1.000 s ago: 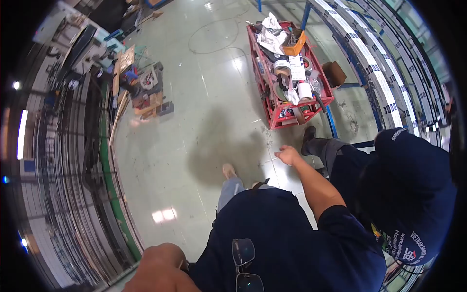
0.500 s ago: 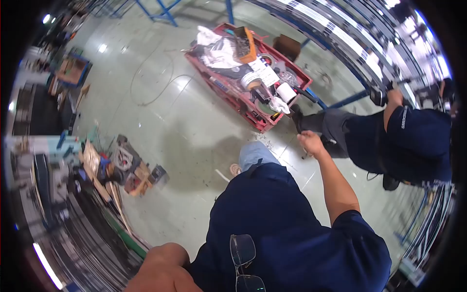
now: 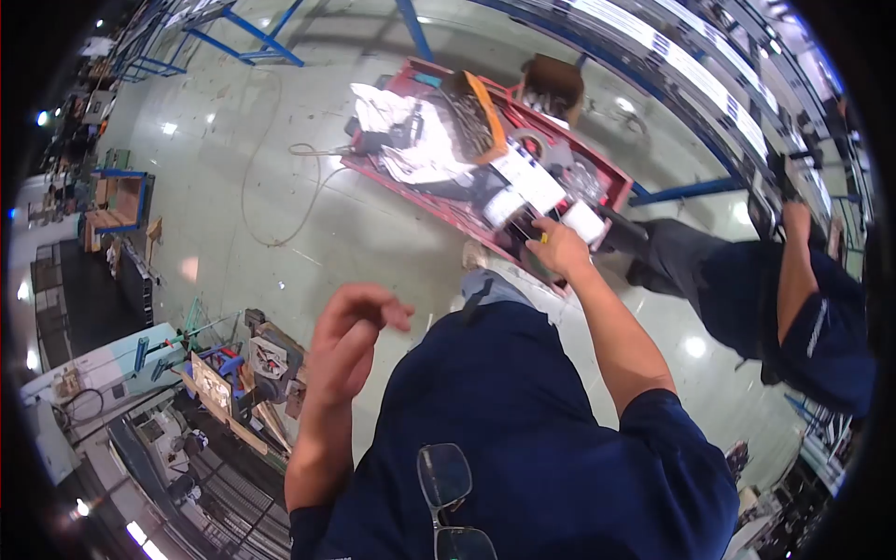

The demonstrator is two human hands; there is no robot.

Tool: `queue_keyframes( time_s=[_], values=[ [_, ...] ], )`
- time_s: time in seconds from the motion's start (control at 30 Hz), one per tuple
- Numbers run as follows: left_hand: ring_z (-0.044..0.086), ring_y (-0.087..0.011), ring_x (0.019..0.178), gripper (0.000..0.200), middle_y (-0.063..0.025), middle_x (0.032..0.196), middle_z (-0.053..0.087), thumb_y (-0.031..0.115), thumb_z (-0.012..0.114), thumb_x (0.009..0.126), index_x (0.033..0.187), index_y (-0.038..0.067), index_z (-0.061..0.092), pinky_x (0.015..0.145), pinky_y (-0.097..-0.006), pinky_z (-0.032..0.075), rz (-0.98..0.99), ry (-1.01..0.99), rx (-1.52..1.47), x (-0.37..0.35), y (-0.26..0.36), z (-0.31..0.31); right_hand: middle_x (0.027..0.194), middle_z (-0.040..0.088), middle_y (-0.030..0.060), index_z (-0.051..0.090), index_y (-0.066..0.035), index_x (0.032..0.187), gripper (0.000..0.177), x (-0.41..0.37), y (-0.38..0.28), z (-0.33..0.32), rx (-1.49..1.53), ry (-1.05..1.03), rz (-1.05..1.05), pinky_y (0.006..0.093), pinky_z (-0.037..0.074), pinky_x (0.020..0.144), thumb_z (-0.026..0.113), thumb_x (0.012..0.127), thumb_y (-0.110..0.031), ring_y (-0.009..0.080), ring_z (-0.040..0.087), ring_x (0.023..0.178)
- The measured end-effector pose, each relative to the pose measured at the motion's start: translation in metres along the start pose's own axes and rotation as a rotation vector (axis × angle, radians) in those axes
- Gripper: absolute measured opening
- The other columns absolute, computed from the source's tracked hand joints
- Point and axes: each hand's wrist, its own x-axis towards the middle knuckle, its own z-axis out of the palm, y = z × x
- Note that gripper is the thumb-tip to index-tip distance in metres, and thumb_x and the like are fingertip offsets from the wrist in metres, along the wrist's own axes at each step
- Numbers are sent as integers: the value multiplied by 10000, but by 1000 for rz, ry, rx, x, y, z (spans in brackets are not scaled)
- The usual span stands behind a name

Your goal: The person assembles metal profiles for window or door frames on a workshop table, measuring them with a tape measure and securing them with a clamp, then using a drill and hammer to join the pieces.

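Reaching into cluttered red cart [image 3: 420, 194], right hand [image 3: 558, 248] hides its grip; left hand [image 3: 355, 329] open.

A co-worker [image 3: 793, 317] in a dark blue shirt stands at the right, one arm raised to the long rack [image 3: 709, 84]. A thin cable [image 3: 245, 191] loops over the glossy floor [image 3: 205, 121] (pale green). A cardboard box [image 3: 553, 86] sits beside the rack.

Only 1 view: a fisheye camera on the person's head, looking steeply down and forward. The wearer's own chest [image 3: 560, 439] and hanging glasses [image 3: 443, 485] fill the near bottom edge. The red cart [image 3: 611, 177] lies farther off near the top edge, and the floor [image 3: 280, 187] curves away inside a dark circular border.
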Motion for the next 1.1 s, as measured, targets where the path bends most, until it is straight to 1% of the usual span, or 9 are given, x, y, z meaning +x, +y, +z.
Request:
queue_keyframes(
  time_s=[0.13, 0.4, 0.43, 0.53, 0.67, 0.77, 0.87, 1.03, 1.1],
  values=[
    [623, -133, 915, 310, -53, 1047, 628, 119, 687, 914, 1187, 15, 582, 862, -282, 502, -196, 222, 608, 67, -46, -70, 1137, 704, 171, 653, -165, 1267, 515, 26, -43, -17, -96, -111, -8, 443, 528, 915, 714, 814, -402, 355, 671, 1064],
    [584, -347, 1133, 481, -165, 1224, 599, 226, 746, 825, 1246, 67, 575, 926, -449, 500, 22, 192, 1316, 223, -135, -210, 1140, 684, 239, 621, -118, 1293, 516, 14, -64, -52, 284, -116, -85, 441, 518, 935, 724, 845, -354, 380, 666, 1067],
    [560, -374, 1167, 475, -165, 1228, 597, 221, 732, 824, 1249, 83, 570, 950, -488, 483, 2, 178, 1540, 237, -133, -214, 907, 668, 150, 607, -79, 1302, 488, 11, -67, -48, 282, -92, -67, 361, 517, 834, 725, 853, -231, 262, 659, 865],
    [531, -373, 1206, 476, -147, 1231, 596, 217, 719, 811, 1249, 110, 566, 1024, -532, 410, -51, 68, 1668, 270, -122, -218, 1130, 682, 221, 614, -103, 1303, 480, 1, -80, -49, 377, -160, 25, 396, 505, 927, 709, 883, -314, 353, 664, 1043],
    [549, -351, 1197, 529, -167, 1226, 613, 183, 722, 810, 1290, 104, 514, 1039, -505, 388, 121, -8, 1827, 311, -148, -247, 1140, 681, 201, 611, -65, 1298, 420, -6, -103, -38, 557, -168, 73, 354, 485, 945, 662, 923, -249, 299, 663, 1035],
    [561, -356, 1189, 552, -168, 1168, 645, 212, 738, 799, 1275, 125, 474, 1045, -511, 371, -123, -53, 1929, 342, -160, -259, 1133, 686, 191, 606, -62, 1303, 400, 3, -132, -39, 588, -162, 127, 345, 481, 957, 636, 932, -210, 286, 663, 1050],
    [595, -381, 1130, 532, -168, 1100, 670, 229, 731, 804, 1244, 134, 448, 984, -509, 431, -249, -201, 1859, 339, -136, -258, 1114, 691, 197, 600, -69, 1304, 400, 16, -151, -24, 555, -146, 159, 356, 487, 952, 628, 933, -216, 300, 670, 1051],
    [597, -368, 1150, 640, -176, 1143, 671, 300, 746, 804, 1325, 138, 411, 882, -471, 531, -181, -613, 1729, 364, -81, -262, 1105, 686, 232, 599, -88, 1291, 403, 54, -191, -9, 424, -71, 77, 428, 508, 928, 619, 933, -272, 387, 654, 1070],
    [613, -364, 1127, 633, -183, 1140, 670, 311, 755, 796, 1310, 132, 432, 875, -473, 532, -95, -603, 1681, 372, -54, -270, 1095, 683, 251, 577, -119, 1314, 434, 69, -214, -14, 304, -71, 104, 466, 514, 911, 629, 921, -295, 417, 649, 1052]
  ],
)
